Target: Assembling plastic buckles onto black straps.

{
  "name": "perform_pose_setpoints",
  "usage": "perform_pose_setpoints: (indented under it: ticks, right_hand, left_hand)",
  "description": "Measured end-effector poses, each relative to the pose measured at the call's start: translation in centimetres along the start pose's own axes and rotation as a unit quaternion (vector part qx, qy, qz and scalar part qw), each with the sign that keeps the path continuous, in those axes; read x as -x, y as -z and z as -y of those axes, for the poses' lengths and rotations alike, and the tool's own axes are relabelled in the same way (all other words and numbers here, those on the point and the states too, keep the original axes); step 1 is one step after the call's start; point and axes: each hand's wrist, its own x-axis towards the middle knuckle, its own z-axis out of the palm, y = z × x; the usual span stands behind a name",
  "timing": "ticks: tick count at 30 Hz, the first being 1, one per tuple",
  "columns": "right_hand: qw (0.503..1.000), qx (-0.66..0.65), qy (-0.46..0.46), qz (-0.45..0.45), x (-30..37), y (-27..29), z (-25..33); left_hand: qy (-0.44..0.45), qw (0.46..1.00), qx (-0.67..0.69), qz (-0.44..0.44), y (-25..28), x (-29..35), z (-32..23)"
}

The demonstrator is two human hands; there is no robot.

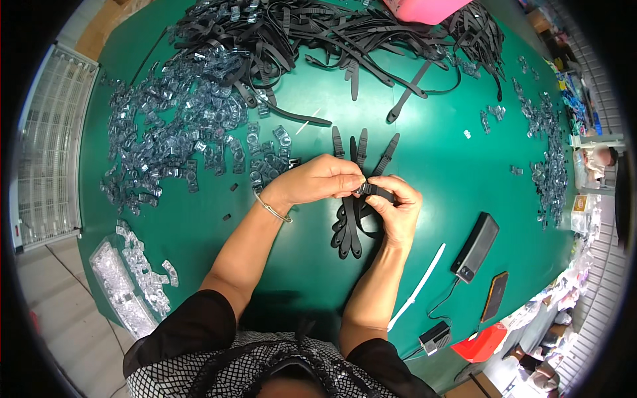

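Note:
Near the middle of the green table, my left hand (325, 179) and my right hand (400, 205) meet, fingers pinched together. Between the right thumb and fingers is a black rubber strap (379, 192) with ridges along it. The left fingertips press at that strap's end, where a small dark piece partly shows; what exactly they grip is hidden. Several finished-looking black straps (348, 232) lie in a bundle just under my hands, their ridged ends (362, 142) pointing away from me. A heap of clear bluish plastic buckles (192, 113) spreads to the left.
A tangled pile of black straps (292, 26) covers the far side, beside a pink container (428, 8). More clear buckles (549, 166) lie at the right edge. A black power bank (475, 247), a phone (494, 296) and a white strip (418, 285) are at near right; a clear tray (119, 288) is at near left.

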Motion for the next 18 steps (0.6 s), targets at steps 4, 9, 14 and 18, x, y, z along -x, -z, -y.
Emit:
perform_pose_setpoints:
  ticks: [4,9,14,18]
  right_hand:
    - [1.0,0.017,0.002,-0.005,-0.06,0.04,-0.03]
    - [0.999,0.024,0.021,0.001,-0.19,0.37,-0.15]
    - [1.0,0.004,0.02,-0.002,-0.2,0.27,0.0]
    - [1.0,-0.004,0.012,-0.004,-0.21,0.07,0.1]
  left_hand:
    - [-0.008,0.999,-0.032,-0.012,-0.03,-0.01,-0.25]
    - [-0.021,0.999,-0.031,-0.03,-0.26,-0.19,0.1]
    - [-0.033,0.998,-0.036,-0.031,-0.52,-0.19,-0.3]
    - [-0.044,0.998,-0.033,-0.029,-0.39,-0.19,-0.19]
